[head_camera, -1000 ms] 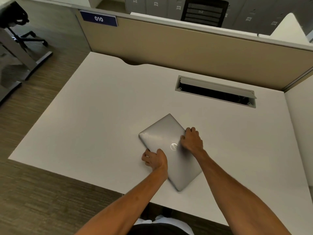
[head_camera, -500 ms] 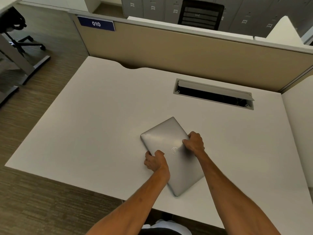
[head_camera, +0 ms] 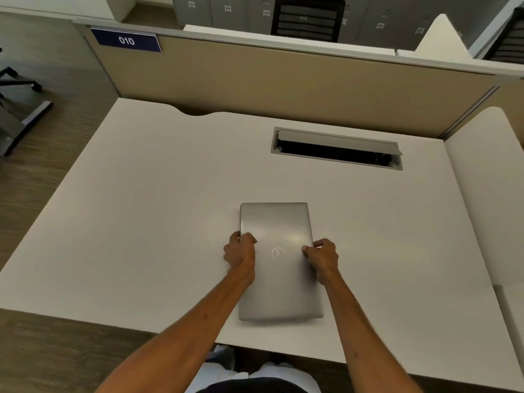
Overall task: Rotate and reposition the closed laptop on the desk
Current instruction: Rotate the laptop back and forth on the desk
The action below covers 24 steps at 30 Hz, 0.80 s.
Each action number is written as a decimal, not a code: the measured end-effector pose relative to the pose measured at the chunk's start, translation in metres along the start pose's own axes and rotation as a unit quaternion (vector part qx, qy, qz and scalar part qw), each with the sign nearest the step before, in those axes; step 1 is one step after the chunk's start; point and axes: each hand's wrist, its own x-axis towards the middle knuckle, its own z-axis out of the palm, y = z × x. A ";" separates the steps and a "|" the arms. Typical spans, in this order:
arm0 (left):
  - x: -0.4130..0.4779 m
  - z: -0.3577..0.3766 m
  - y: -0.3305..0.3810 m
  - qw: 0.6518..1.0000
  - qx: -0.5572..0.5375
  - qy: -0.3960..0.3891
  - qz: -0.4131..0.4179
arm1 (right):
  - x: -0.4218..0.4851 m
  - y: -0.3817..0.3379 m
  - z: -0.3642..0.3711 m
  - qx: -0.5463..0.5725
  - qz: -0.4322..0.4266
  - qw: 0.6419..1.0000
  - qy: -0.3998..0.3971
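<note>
— Since a second ago, what has moved?

— Mostly the laptop [head_camera: 279, 260]. It lay slanted then, one corner aimed at the upper left of the frame; now its long sides run straight up and down the picture, short edges squared to the front of the desk [head_camera: 141, 222]. Both hands have shifted with it.

— Where does it sit now?

— Closed and seemingly flat on the desk, at lower centre of the frame, its near short edge close to the front edge. The open cable slot [head_camera: 337, 148] is well apart, toward the upper right.

— And the hands?

— Left hand [head_camera: 239, 252] is curled over the left long edge, thumb on the lid. Right hand [head_camera: 321, 258] pinches the right long edge likewise. Each clamps the laptop at about mid-length.

— How far along?

— I judge the rotation largely done. Any final sliding into place, and letting go, remain.
</note>
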 end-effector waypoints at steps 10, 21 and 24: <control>-0.002 0.001 0.045 0.991 0.105 -0.061 0.053 | -0.029 0.033 0.020 0.108 0.052 0.991 0.056; -0.003 0.006 0.058 0.966 0.220 -0.110 0.077 | -0.044 0.046 0.030 0.096 0.079 0.990 0.065; -0.004 0.004 0.058 0.962 0.233 -0.120 0.080 | -0.043 0.048 0.031 0.069 0.067 0.993 0.070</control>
